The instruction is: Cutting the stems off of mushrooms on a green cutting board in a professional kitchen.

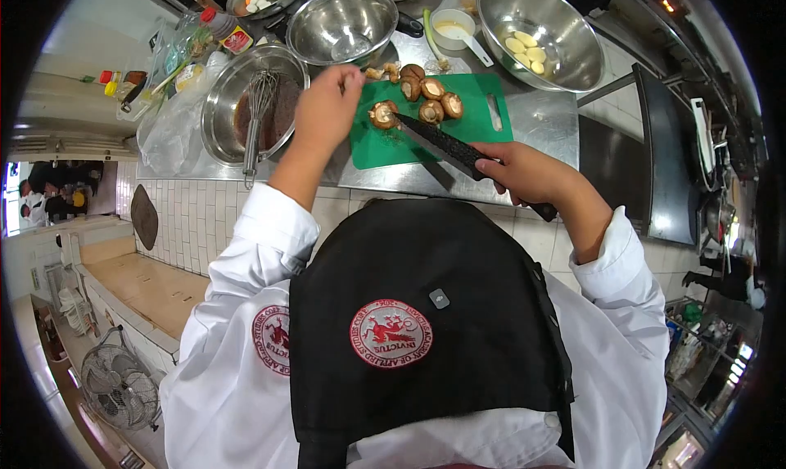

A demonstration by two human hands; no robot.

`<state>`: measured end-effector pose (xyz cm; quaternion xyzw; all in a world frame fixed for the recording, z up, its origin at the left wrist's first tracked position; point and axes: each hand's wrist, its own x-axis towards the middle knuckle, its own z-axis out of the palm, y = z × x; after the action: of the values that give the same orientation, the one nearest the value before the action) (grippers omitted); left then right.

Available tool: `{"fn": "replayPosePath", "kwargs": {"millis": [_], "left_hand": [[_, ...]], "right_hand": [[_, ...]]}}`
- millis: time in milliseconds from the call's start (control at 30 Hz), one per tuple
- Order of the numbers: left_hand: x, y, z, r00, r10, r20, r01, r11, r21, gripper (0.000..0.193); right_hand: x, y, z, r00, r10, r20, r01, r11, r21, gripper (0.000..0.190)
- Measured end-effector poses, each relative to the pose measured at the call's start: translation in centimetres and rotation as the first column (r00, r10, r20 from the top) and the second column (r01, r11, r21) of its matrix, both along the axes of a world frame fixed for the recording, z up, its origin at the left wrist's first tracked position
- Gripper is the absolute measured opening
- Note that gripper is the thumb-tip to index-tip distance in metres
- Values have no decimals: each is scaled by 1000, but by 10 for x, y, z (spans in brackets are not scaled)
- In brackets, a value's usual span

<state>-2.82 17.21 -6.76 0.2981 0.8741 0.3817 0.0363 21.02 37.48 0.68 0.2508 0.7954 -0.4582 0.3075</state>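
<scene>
My right hand (522, 171) grips the black handle of a kitchen knife (439, 143). The blade's tip reaches a brown mushroom (383, 114) at the left of a green cutting board (393, 153). Several more brown mushrooms (431, 112) are grouped on the board, most with their undersides up. My left hand (328, 104) is raised at the board's left edge, thumb and fingertips close together and slightly blurred; whether something small is between them, I cannot tell. Mushroom stems (390, 71) lie just beyond the board's far edge.
A steel bowl with dark liquid (212, 119) holds a whisk (259, 113) at left. Behind stand another steel bowl (344, 24), a white cup (453, 27) with a spoon and a bowl of pale yellow slices (540, 36). The steel table's (540, 125) near edge runs before me.
</scene>
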Motion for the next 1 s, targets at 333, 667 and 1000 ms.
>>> {"fn": "replayPosePath", "kwargs": {"millis": [333, 667, 1000], "left_hand": [[-24, 35, 61, 889, -150, -433, 2, 946, -324, 28], [64, -18, -37, 875, -419, -243, 390, 907, -159, 21], [86, 44, -34, 448, -890, -84, 849, 453, -273, 19]], "right_hand": [[37, 1, -20, 944, 94, -317, -15, 970, 243, 49], [128, 28, -54, 922, -331, -201, 319, 943, -92, 41], [134, 45, -99, 795, -520, -312, 408, 839, -360, 40]]}}
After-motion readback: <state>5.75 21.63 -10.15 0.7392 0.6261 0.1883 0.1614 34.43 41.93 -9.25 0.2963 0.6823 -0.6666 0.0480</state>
